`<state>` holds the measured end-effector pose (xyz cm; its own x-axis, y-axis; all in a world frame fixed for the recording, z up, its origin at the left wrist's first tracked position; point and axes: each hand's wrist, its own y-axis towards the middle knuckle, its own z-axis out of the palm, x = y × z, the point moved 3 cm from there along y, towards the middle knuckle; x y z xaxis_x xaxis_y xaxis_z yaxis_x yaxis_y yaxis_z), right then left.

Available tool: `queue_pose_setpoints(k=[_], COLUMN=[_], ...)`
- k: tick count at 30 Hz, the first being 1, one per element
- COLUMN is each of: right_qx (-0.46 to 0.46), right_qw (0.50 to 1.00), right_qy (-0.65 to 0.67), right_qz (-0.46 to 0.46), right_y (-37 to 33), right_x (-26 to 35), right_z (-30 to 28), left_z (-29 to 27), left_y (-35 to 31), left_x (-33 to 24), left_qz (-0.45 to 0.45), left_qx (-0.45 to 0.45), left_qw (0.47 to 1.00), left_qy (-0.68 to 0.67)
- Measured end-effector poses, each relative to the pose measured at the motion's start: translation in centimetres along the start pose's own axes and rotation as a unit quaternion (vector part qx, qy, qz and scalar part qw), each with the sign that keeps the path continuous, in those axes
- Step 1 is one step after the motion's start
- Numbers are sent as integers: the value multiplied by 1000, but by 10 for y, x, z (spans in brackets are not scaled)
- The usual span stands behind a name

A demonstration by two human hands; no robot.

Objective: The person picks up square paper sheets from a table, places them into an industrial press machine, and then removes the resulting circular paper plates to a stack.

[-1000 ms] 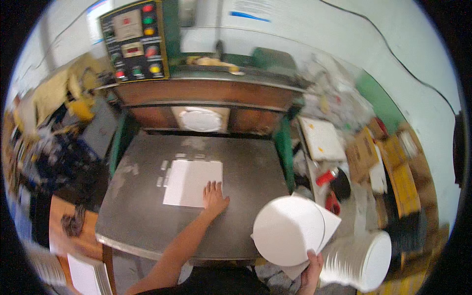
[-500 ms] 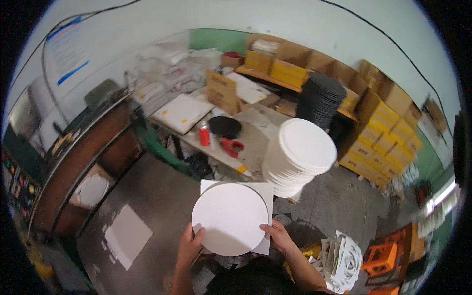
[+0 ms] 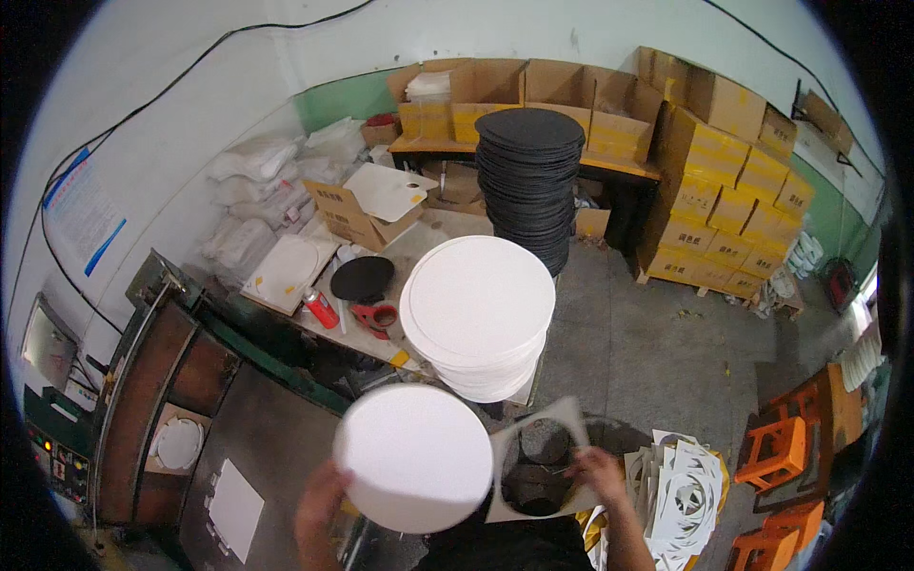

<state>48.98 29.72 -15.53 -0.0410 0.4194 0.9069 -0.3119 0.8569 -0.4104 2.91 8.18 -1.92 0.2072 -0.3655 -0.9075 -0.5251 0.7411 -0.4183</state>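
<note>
The left fingers (image 3: 333,478), somewhat blurred, grasp the left edge of a round white disc (image 3: 414,457), which is held up and reaches out to their right. The right fingers (image 3: 587,463), also blurred, grip the right side of a tilted square white frame (image 3: 569,414) with a round hole; it extends leftward from them toward the disc, though I cannot tell whether the two touch. Ahead of both sets of fingers, and between them, stands a stack of white discs (image 3: 481,295), with a stack of black discs (image 3: 528,143) beyond it. Ahead of the left fingers, a surface (image 3: 447,228) carries a red can (image 3: 321,307) and a black disc (image 3: 364,279). Left of those fingers lies a white sheet (image 3: 236,509); right of the right fingers are a heap of cut white pieces (image 3: 659,495) and, farther off, orange stools (image 3: 771,452)
</note>
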Motion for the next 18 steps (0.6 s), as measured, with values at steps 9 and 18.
queue_pose_setpoints(k=[9, 18], right_qx=[-510, -406], right_qw=[719, 669], right_qy=[-458, -549], right_qz=[-117, 295], right_y=[-79, -88], right_x=[119, -133], right_z=[-215, -235], left_z=[141, 130], left_y=[100, 147], left_x=[-161, -159], left_qz=[167, 135], left_qx=[93, 116], left_qw=[960, 982], left_qy=[-203, -66])
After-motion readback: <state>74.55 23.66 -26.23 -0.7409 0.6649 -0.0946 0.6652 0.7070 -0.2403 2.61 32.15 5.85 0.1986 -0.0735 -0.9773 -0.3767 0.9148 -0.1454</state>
